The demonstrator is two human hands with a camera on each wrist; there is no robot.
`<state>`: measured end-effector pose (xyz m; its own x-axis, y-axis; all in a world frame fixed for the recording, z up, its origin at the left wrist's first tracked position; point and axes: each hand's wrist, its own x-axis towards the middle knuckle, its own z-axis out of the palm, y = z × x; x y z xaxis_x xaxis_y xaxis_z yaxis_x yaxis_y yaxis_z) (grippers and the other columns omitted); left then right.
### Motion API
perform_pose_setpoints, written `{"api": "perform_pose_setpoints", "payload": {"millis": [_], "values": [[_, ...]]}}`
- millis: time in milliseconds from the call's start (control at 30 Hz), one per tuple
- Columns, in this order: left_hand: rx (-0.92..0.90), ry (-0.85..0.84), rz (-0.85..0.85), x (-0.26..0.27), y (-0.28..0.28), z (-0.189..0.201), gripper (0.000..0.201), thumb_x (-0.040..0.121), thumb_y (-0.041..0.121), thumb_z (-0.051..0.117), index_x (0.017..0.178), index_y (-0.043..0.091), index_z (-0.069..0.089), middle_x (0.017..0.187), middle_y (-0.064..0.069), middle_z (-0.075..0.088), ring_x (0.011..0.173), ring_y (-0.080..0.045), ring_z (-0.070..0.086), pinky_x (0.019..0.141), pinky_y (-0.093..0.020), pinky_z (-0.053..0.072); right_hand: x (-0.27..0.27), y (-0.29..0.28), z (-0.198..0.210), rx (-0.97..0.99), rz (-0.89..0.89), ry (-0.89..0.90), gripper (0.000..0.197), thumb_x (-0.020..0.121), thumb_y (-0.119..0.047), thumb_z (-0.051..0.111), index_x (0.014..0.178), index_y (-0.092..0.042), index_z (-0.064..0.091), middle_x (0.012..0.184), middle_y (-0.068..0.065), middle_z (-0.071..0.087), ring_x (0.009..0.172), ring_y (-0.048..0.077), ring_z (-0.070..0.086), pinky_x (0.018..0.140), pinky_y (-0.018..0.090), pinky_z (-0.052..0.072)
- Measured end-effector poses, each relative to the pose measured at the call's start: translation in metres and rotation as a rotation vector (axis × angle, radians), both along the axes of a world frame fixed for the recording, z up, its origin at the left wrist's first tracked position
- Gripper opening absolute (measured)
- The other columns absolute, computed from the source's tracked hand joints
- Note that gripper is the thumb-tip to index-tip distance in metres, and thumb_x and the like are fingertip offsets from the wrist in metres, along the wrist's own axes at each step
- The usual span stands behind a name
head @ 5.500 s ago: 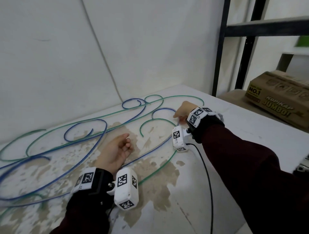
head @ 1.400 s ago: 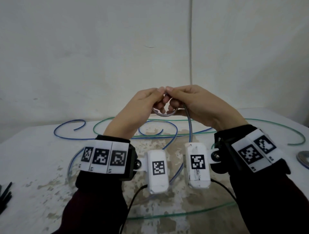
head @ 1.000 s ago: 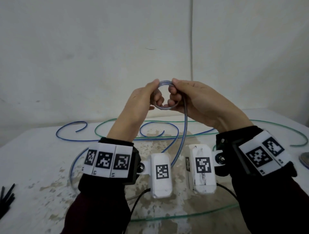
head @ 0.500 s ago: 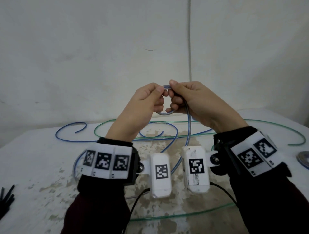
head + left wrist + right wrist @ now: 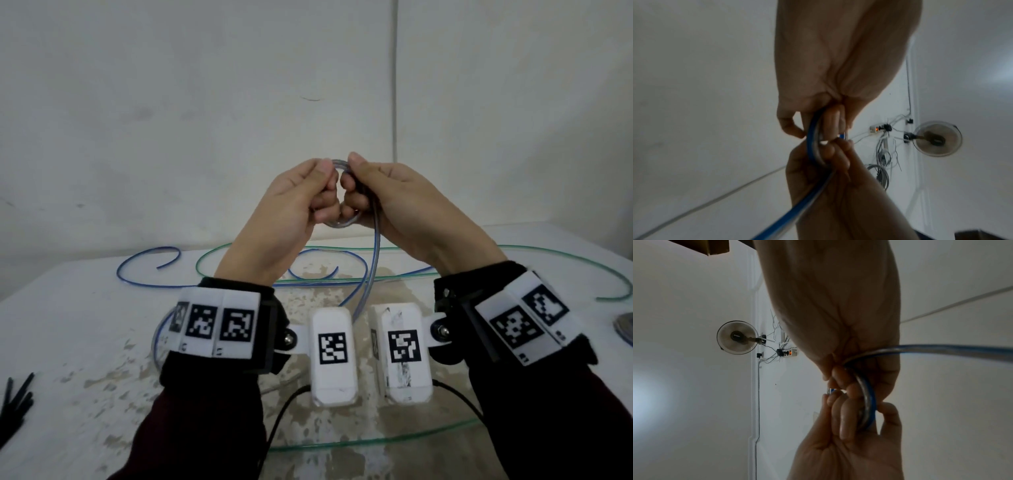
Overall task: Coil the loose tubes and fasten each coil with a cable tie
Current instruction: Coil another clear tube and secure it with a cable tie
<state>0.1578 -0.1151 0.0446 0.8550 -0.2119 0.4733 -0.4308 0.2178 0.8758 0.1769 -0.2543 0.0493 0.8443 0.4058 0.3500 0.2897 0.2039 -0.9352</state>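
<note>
Both hands are raised in front of the wall, holding one small loop of the blue tube. My left hand pinches its left side and my right hand pinches its right side, thumbs on top. The tube's tail hangs from the right hand down to the table. In the left wrist view the blue tube curves between the left hand and the right hand. The right wrist view shows the loop held by both. A green tube lies loose on the table.
Black cable ties lie at the table's left edge. More blue tube curls at the back left. A round metal object sits at the right edge. The wall stands close behind the table.
Five seconds ago the hands were down on the table at the tubes; they now hold the blue loop in the air. In the last second the fingers closed tighter round the loop.
</note>
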Motion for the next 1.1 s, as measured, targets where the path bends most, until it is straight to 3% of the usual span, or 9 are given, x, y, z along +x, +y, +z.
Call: {"api": "perform_pose_setpoints", "payload": {"millis": [100, 233, 367, 533, 633, 733, 900, 967, 1100], "values": [[-0.053, -0.031, 0.042, -0.001, -0.004, 0.001, 0.032, 0.104, 0.014, 0.03, 0.074, 0.01, 0.04, 0.053, 0.007, 0.028, 0.054, -0.016, 0.018, 0.059, -0.021, 0.042, 0.0, -0.004, 0.001, 0.036, 0.062, 0.03, 0.037, 0.103, -0.026, 0.032, 0.075, -0.011, 0.049, 0.055, -0.001, 0.044, 0.058, 0.013, 0.053, 0.08, 0.029, 0.055], [0.017, 0.143, -0.101, -0.004, 0.001, 0.005, 0.034, 0.1, 0.02, 0.033, 0.069, 0.01, 0.043, 0.05, 0.001, 0.029, 0.045, -0.014, 0.039, 0.053, -0.019, 0.045, -0.001, -0.008, 0.0, -0.049, 0.013, 0.012, 0.037, 0.103, -0.028, 0.034, 0.07, -0.014, 0.044, 0.054, -0.004, 0.029, 0.05, 0.011, 0.038, 0.057, 0.017, 0.045], [0.09, 0.131, -0.063, -0.001, 0.012, 0.002, 0.036, 0.101, 0.021, 0.033, 0.068, 0.01, 0.042, 0.051, 0.005, 0.028, 0.047, -0.011, 0.034, 0.052, -0.017, 0.034, -0.002, 0.0, -0.002, -0.117, -0.016, -0.03, 0.038, 0.103, -0.028, 0.036, 0.069, -0.013, 0.045, 0.054, -0.006, 0.028, 0.048, 0.009, 0.03, 0.05, 0.016, 0.031], [-0.191, 0.05, -0.016, 0.002, 0.003, 0.004, 0.034, 0.104, 0.02, 0.029, 0.073, 0.011, 0.042, 0.054, 0.006, 0.031, 0.049, -0.009, 0.028, 0.06, -0.02, 0.032, -0.001, 0.004, -0.001, 0.186, 0.056, 0.06, 0.034, 0.103, -0.019, 0.032, 0.084, -0.006, 0.057, 0.053, -0.002, 0.043, 0.057, 0.012, 0.05, 0.078, 0.029, 0.054], [-0.094, 0.122, -0.101, 0.001, 0.004, 0.004, 0.034, 0.101, 0.023, 0.03, 0.072, 0.011, 0.043, 0.058, 0.0, 0.028, 0.047, -0.012, 0.034, 0.059, -0.022, 0.038, 0.003, -0.001, -0.002, 0.127, 0.02, 0.035, 0.034, 0.104, -0.02, 0.032, 0.08, -0.008, 0.053, 0.051, -0.006, 0.033, 0.05, 0.008, 0.043, 0.06, 0.018, 0.047], [0.016, 0.106, -0.068, 0.0, 0.005, 0.003, 0.037, 0.102, 0.023, 0.03, 0.07, 0.01, 0.042, 0.064, -0.003, 0.025, 0.045, -0.009, 0.031, 0.051, -0.018, 0.031, 0.004, 0.001, -0.005, 0.031, -0.035, -0.007, 0.034, 0.104, -0.022, 0.034, 0.078, -0.009, 0.053, 0.052, -0.006, 0.029, 0.046, 0.007, 0.037, 0.054, 0.015, 0.038], [-0.13, 0.007, 0.064, 0.001, -0.002, 0.002, 0.036, 0.104, 0.02, 0.028, 0.072, 0.011, 0.04, 0.051, 0.008, 0.029, 0.045, -0.007, 0.024, 0.057, -0.019, 0.032, 0.002, 0.006, -0.004, 0.141, 0.025, 0.026, 0.037, 0.104, -0.023, 0.031, 0.082, -0.008, 0.057, 0.054, -0.002, 0.044, 0.057, 0.012, 0.053, 0.078, 0.029, 0.054], [-0.118, 0.055, -0.003, 0.0, -0.001, 0.002, 0.035, 0.104, 0.021, 0.029, 0.074, 0.011, 0.042, 0.052, 0.006, 0.03, 0.047, -0.009, 0.03, 0.056, -0.018, 0.038, 0.004, 0.002, -0.004, 0.128, -0.011, 0.003, 0.035, 0.104, -0.023, 0.032, 0.081, -0.008, 0.054, 0.051, -0.004, 0.037, 0.053, 0.011, 0.047, 0.068, 0.024, 0.05], [0.06, 0.127, -0.111, -0.002, 0.008, 0.001, 0.033, 0.102, 0.022, 0.033, 0.075, 0.01, 0.045, 0.069, -0.005, 0.029, 0.046, -0.01, 0.042, 0.054, -0.019, 0.042, 0.006, 0.0, -0.007, -0.011, -0.054, -0.076, 0.034, 0.104, -0.025, 0.034, 0.078, -0.01, 0.05, 0.052, -0.007, 0.026, 0.049, 0.01, 0.025, 0.055, 0.021, 0.027]]}}
